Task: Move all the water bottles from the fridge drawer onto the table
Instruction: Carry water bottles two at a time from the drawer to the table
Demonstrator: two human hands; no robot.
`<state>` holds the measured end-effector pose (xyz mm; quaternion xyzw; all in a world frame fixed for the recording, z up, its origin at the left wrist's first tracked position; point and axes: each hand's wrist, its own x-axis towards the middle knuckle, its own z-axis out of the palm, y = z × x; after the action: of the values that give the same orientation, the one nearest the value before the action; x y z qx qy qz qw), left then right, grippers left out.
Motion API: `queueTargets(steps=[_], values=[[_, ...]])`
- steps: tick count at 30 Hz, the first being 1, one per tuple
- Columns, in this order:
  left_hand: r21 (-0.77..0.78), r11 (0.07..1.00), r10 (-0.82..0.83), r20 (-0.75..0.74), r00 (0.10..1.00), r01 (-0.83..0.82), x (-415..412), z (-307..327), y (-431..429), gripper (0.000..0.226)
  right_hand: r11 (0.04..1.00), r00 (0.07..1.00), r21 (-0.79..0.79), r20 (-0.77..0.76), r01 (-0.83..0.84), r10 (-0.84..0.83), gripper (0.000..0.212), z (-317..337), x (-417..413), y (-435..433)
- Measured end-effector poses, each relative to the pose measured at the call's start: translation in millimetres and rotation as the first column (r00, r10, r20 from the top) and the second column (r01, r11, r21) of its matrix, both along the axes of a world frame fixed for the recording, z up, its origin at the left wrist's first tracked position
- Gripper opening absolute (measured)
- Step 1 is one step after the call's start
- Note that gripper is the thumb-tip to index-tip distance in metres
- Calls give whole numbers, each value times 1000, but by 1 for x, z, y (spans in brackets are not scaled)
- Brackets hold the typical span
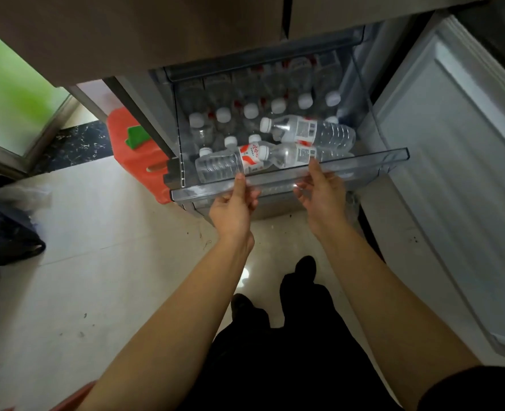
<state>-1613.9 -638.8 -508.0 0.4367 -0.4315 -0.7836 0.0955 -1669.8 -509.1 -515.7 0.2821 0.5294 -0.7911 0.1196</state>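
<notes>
A clear plastic fridge drawer (364, 161) stands pulled out in front of me. It holds several water bottles with white caps. Most stand upright in rows (251, 111). Three lie on their sides on top: one at the right (310, 132), one at the front left (230, 164), one at the front middle (295, 154). My left hand (235, 204) grips the drawer's front rim left of centre, thumb over the edge. My right hand (322, 192) grips the same rim to the right, fingers curled under it. No table is in view.
The open fridge door (453, 173) stands at the right. An orange plastic stool (135, 155) with a green piece sits left of the drawer. A dark bag (5, 229) lies on the pale tiled floor at the left. My legs and feet show below.
</notes>
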Motion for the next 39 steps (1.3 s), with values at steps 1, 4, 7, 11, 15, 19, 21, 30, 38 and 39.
queueTargets(steps=[1,4,7,11,15,19,21,30,38,39], values=[[-1,1000,2,-2,1000,-2,5,-1,2,22,1000,1000,2,1,5,-5,39,0,5,1],[-11,1000,8,-1,1000,-8,10,2,5,21,1000,1000,26,-3,15,-15,39,2,11,2],[-20,1000,-2,-10,1000,2,12,10,7,20,998,1000,56,-4,17,-17,39,9,14,1],[-16,999,-36,21,999,37,18,17,5,23,996,1000,89,0,-27,27,25,17,19,5],[-175,977,-106,89,990,120,32,18,-4,28,942,998,331,20,46,-56,65,15,23,5],[-572,796,-155,122,980,198,44,16,-24,36,636,960,741,-282,214,5,89,25,20,12],[-700,683,-215,83,973,210,38,28,-30,32,493,913,835,-370,246,172,78,36,8,13],[-832,-14,-418,509,752,555,-56,31,-62,38,-63,577,973,185,-224,795,58,46,-98,8],[-356,-418,-356,911,210,836,-116,-6,-75,85,-239,379,891,389,-386,840,71,11,-155,19],[-333,-447,-337,922,189,830,-119,-9,-73,87,-267,341,880,409,-393,846,73,8,-158,19]])
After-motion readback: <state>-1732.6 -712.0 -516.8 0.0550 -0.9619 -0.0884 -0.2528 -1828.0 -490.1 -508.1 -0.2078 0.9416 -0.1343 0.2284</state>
